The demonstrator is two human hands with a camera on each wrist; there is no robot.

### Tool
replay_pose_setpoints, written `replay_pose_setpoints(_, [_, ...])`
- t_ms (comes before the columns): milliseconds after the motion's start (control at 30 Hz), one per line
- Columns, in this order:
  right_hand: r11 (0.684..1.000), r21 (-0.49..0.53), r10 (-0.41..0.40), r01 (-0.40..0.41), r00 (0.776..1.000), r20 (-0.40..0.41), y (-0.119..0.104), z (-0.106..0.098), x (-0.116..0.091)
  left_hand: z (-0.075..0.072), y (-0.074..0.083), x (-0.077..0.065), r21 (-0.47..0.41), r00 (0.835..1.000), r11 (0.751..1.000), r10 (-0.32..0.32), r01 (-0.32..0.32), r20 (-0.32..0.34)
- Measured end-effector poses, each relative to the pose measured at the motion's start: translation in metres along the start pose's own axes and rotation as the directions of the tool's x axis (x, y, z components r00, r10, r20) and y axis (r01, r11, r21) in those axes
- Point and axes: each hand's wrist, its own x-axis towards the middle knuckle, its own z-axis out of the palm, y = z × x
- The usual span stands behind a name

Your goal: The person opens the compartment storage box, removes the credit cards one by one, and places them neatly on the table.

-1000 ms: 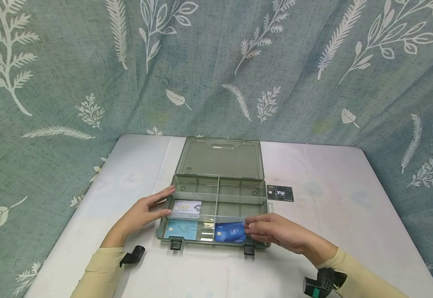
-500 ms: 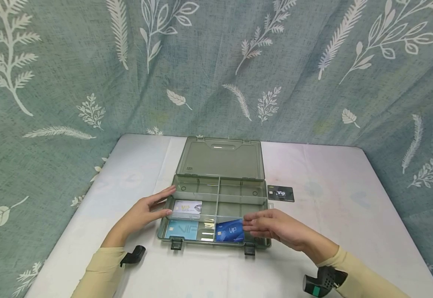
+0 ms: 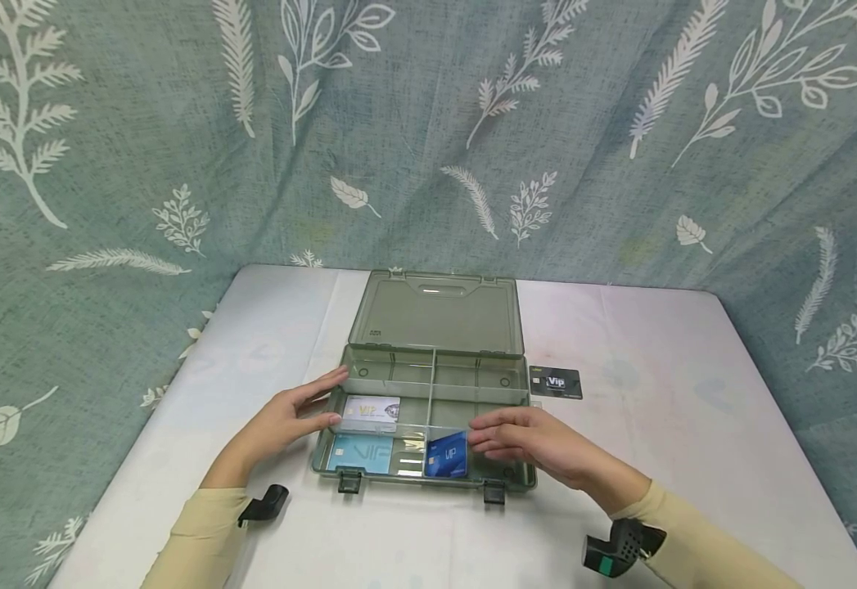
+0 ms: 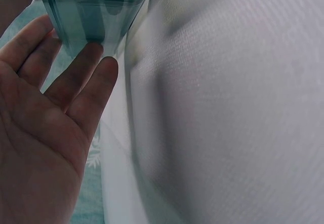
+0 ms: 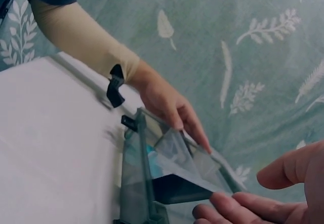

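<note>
A translucent green compartment box (image 3: 475, 372) lies on the table with its lid (image 3: 435, 315) folded back. My left hand (image 3: 284, 421) rests on its left side, fairly straight fingers (image 4: 104, 82) touching the wall in the left wrist view. In the front right compartment a blue VIP card (image 3: 446, 456) stands tilted, its right edge raised. Straight fingertips of my right hand (image 3: 534, 442) touch that raised edge; the right wrist view shows the thumb (image 5: 283, 171) apart from it. A light blue card (image 3: 360, 454) lies front left, and a white card (image 3: 371, 411) lies behind it.
A black Vip card (image 3: 556, 382) lies on the table just right of the box. Two dark latches (image 3: 349, 483) stick out from the front edge. Patterned green cloth (image 3: 428, 164) hangs behind the white table (image 3: 656, 393).
My right hand has moved left, and the blue card's right edge has tilted up and leftward with the fingertips. The left hand has stayed at the box's side.
</note>
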Motion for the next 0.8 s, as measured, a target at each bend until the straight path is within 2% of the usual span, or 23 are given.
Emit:
replay_pose_setpoints(233, [0.995, -0.098, -0.023, 0.018, 0.998, -0.052, 0.005, 0.007, 0.011, 0.0, 0.0, 0.0, -0.001, 1.0, 1.0, 0.004, -0.004, -0.001])
replay_pose_setpoints(467, [0.972, -0.23, -0.064, 0.039, 0.992, -0.106, 0.01, 0.014, 0.018, 0.0, 0.0, 0.0, 0.004, 1.0, 1.0, 0.013, -0.013, 0.003])
replay_pose_setpoints(800, [0.958, -0.275, -0.113, 0.078, 0.987, -0.114, 0.015, 0.021, 0.027, 0.001, 0.0, 0.001, -0.009, 1.0, 1.0, 0.021, -0.021, 0.003])
